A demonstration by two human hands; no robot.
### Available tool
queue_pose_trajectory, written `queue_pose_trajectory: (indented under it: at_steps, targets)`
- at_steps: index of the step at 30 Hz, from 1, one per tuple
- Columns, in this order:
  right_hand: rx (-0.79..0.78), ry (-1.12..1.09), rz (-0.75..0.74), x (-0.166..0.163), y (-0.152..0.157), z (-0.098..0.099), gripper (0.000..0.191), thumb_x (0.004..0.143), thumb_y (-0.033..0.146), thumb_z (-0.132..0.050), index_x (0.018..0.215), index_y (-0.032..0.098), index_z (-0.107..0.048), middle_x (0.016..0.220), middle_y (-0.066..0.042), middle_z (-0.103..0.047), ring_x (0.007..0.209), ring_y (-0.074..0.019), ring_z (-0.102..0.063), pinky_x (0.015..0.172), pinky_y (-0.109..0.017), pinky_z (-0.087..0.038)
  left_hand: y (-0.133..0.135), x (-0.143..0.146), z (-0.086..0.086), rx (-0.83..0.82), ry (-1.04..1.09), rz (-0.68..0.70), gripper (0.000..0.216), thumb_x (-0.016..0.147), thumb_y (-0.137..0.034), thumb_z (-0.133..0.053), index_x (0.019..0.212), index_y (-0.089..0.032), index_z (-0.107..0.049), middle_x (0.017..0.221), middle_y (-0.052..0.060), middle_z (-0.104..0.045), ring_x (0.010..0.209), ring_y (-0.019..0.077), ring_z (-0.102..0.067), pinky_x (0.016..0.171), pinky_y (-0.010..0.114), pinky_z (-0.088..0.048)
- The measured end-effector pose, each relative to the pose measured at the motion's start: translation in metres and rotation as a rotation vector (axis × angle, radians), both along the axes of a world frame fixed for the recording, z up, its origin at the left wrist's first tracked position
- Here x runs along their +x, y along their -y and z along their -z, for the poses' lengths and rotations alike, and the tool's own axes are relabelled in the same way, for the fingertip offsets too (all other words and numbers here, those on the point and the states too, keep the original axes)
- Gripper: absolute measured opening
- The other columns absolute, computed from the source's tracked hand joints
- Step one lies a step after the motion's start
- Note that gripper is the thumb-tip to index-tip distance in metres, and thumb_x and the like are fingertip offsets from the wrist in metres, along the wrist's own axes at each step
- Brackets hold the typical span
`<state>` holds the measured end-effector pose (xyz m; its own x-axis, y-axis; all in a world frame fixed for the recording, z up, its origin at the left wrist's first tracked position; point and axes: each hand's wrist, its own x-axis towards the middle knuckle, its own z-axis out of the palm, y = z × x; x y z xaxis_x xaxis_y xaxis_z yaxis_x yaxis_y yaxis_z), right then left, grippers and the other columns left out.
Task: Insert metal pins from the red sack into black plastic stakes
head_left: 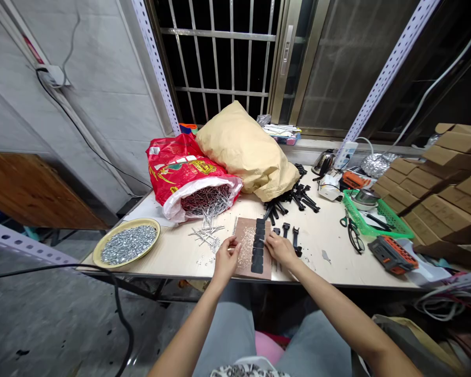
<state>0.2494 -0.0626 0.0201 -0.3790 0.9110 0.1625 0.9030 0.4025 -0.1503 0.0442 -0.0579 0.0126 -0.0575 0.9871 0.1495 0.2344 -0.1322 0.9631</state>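
Note:
A brown board (245, 246) lies at the table's front edge, with small pale bits scattered over its left part. Along its right side runs a column of flat black plastic pieces (258, 248). My left hand (226, 257) is at the board's left edge, thumb and fingers drawn together in a pinch; whatever is between them is too small to make out. My right hand (281, 250) reaches in from the right, its fingertips pinched against the edge of the black column. Several black strap-like parts (286, 229) lie just beyond the right hand.
Loose metal pins (207, 234) spill from a red bag (180, 167) beside a yellow dish (155, 246) of small metal pieces. A large tan sack (247, 149) stands behind. To the right are scissors (354, 235), a green basket (404, 229), an orange-black device (393, 255) and stacked cardboard boxes (451, 212).

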Motion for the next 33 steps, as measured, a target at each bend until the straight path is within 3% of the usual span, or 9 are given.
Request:
queue_pose_trajectory:
  at_steps: [4,8,10,15,18,23,29,33]
  targets:
    - [-0.026,-0.020,-0.184,0.000,-0.006,0.001,0.023,0.089,0.029,-0.040,0.074,0.019,-0.055,0.081,-0.001,-0.055,0.068,-0.0113,-0.054,0.056,-0.020,-0.035,0.002,0.001,-0.002,0.008,-0.019,0.014,0.032,0.073,-0.036,-0.055,0.095,-0.013,-0.060,0.090,0.011,-0.063,0.082,0.0187,-0.060,0.070,0.029,-0.048]
    - [0.020,-0.098,-0.085,0.002,-0.008,0.000,0.023,0.089,0.024,-0.038,0.074,0.017,-0.054,0.080,-0.002,-0.054,0.064,-0.0105,-0.052,0.055,-0.020,-0.036,0.003,-0.001,-0.005,-0.002,-0.038,0.000,0.029,0.072,-0.035,-0.056,0.090,-0.014,-0.064,0.090,0.011,-0.064,0.081,0.0195,-0.060,0.069,0.029,-0.048]
    - [0.032,-0.139,-0.131,0.001,-0.004,-0.001,0.023,0.089,0.026,-0.040,0.072,0.018,-0.054,0.078,-0.002,-0.054,0.065,-0.0103,-0.052,0.055,-0.019,-0.036,0.004,0.002,-0.004,-0.022,-0.006,0.046,0.029,0.072,-0.037,-0.056,0.089,-0.015,-0.065,0.090,0.010,-0.065,0.081,0.0188,-0.061,0.069,0.029,-0.048]
    - [0.131,-0.275,-0.157,-0.010,0.016,-0.005,0.029,0.091,0.028,-0.035,0.071,0.018,-0.052,0.075,-0.002,-0.051,0.066,-0.0097,-0.051,0.058,-0.019,-0.038,0.008,0.021,0.003,-0.266,0.261,0.161,0.038,0.068,-0.046,-0.058,0.085,-0.012,-0.066,0.073,0.007,-0.066,0.059,0.0136,-0.059,0.055,0.025,-0.047]
    - [0.165,-0.289,-0.142,-0.015,0.023,-0.007,0.029,0.091,0.027,-0.034,0.071,0.018,-0.053,0.074,-0.003,-0.051,0.066,-0.0103,-0.051,0.059,-0.020,-0.039,0.011,0.030,0.004,-0.332,0.405,0.169,0.036,0.060,-0.042,-0.068,0.079,-0.012,-0.066,0.063,0.003,-0.064,0.052,0.0102,-0.056,0.052,0.022,-0.045]
    - [0.187,-0.347,-0.138,-0.013,0.027,-0.011,0.019,0.090,0.028,-0.039,0.087,0.018,-0.054,0.079,-0.004,-0.054,0.071,-0.0129,-0.053,0.062,-0.022,-0.042,0.014,0.033,0.001,-0.336,0.497,0.117,0.029,0.059,-0.037,-0.070,0.071,-0.012,-0.064,0.056,-0.001,-0.061,0.049,0.0074,-0.053,0.051,0.019,-0.043]
    - [0.315,-0.218,-0.170,-0.011,0.033,-0.018,0.024,0.090,0.019,-0.035,0.075,0.017,-0.054,0.073,-0.004,-0.055,0.069,-0.0124,-0.052,0.061,-0.022,-0.040,0.017,0.035,-0.009,-0.253,0.407,0.089,0.024,0.063,-0.036,-0.067,0.063,-0.012,-0.063,0.055,0.000,-0.060,0.049,0.0073,-0.052,0.053,0.018,-0.041]
    - [0.334,-0.229,-0.138,-0.014,0.037,-0.019,0.023,0.090,0.019,-0.035,0.078,0.017,-0.054,0.074,-0.005,-0.056,0.071,-0.0128,-0.052,0.063,-0.022,-0.040,0.018,0.036,-0.015,-0.188,0.392,0.095,0.022,0.064,-0.034,-0.066,0.067,-0.013,-0.064,0.058,0.000,-0.062,0.053,0.0085,-0.054,0.057,0.020,-0.043]
